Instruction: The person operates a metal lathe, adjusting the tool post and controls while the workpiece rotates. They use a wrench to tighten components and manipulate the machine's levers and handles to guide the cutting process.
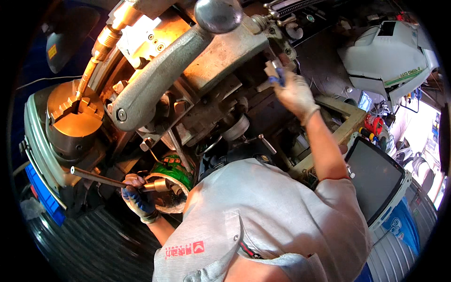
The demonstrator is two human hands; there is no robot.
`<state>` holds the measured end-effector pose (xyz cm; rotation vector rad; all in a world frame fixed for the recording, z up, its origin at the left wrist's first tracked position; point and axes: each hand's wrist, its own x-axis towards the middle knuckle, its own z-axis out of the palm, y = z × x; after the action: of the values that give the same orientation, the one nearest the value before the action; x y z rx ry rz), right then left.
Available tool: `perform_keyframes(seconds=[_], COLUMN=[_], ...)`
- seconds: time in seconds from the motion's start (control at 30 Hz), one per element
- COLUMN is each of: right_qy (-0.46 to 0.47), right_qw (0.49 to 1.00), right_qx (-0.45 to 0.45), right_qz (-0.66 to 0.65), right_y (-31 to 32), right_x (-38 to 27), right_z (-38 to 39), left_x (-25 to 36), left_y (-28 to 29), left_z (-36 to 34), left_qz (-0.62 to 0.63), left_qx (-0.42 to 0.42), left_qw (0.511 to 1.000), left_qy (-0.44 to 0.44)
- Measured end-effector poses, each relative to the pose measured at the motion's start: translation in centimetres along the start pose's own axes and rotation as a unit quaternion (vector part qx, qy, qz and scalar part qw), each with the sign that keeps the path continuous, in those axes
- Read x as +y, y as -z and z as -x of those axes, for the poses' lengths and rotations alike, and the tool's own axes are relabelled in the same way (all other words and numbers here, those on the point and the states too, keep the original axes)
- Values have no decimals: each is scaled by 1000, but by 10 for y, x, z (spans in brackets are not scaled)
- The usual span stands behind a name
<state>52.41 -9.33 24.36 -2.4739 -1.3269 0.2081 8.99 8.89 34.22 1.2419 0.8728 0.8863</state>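
My left hand, in a glove with blue patches, is closed round a long bare metal bar. One end of the bar points left, below the lathe chuck. A thicker metal cylinder appears in line with it on the other side of my fingers, over the mouth of a green tin. Whether bar and cylinder are one piece, I cannot tell. My right hand, gloved and blurred, reaches to the lathe's right side. Its fingers are bent round something small and partly silver that I cannot make out.
A stepped shaft stands in the chuck jaws under bright light. A large grey lever with a ball knob crosses the view above my hands. Right of me are a dark screen-like panel and a pale machine cover.
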Motion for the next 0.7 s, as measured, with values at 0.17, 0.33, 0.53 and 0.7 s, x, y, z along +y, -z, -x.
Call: perform_keyframes(seconds=[0.17, 0.33, 0.53, 0.7], right_qy=[-51, -69, -53, -57], right_qw=[995, 981, 979, 990], right_qx=[-46, -114, -114, 8], right_qz=[67, 141, 159, 127], right_y=[-17, -42, -39, -8], right_x=[-53, -57, -62, -59], right_z=[-28, -35, -25, -10], left_x=[3, 5, 5, 7], left_y=[1, 7, 5, 10], left_z=[12, 25, 34, 43], left_qz=[15, 30, 15, 17], left_qx=[29, 3, 4, -1], left_qw=[999, 999, 999, 999], left_qy=[-24, -30, -31, -40])
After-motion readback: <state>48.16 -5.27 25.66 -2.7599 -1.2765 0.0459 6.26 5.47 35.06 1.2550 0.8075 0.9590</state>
